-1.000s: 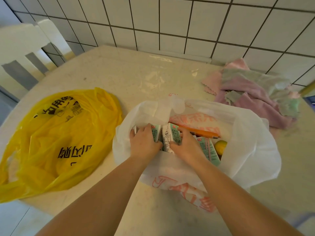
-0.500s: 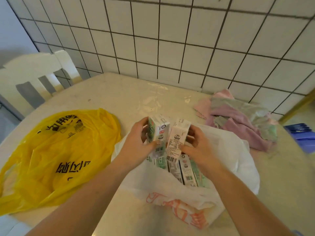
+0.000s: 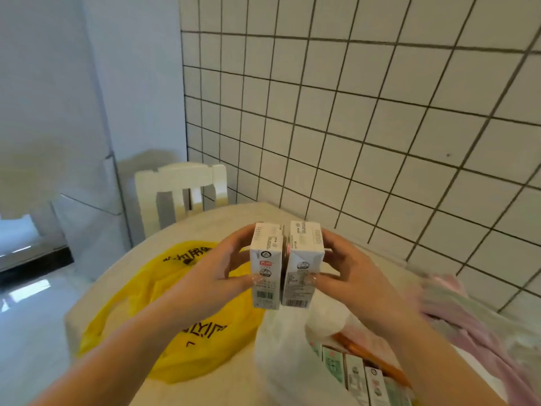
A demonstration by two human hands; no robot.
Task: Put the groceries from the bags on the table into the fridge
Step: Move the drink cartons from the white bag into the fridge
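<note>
Two small white drink cartons are held side by side, upright, above the table. My left hand [image 3: 218,269] grips the left carton [image 3: 265,266] and my right hand [image 3: 347,269] grips the right carton [image 3: 304,263]. Below them the white bag [image 3: 281,350] lies open on the table, with several more cartons [image 3: 355,373] and an orange item [image 3: 377,358] inside. A flat yellow bag [image 3: 164,297] lies to the left under my left forearm.
The pale table [image 3: 222,218] meets a white tiled wall [image 3: 380,127] behind. A white chair [image 3: 181,191] stands at the table's far left. Pink and green cloths [image 3: 468,315] are heaped at the right. A pale tall surface [image 3: 58,112] rises at left.
Both hands lifted the two cartons up out of the white bag and brought them together. The view has tilted up and swung left.
</note>
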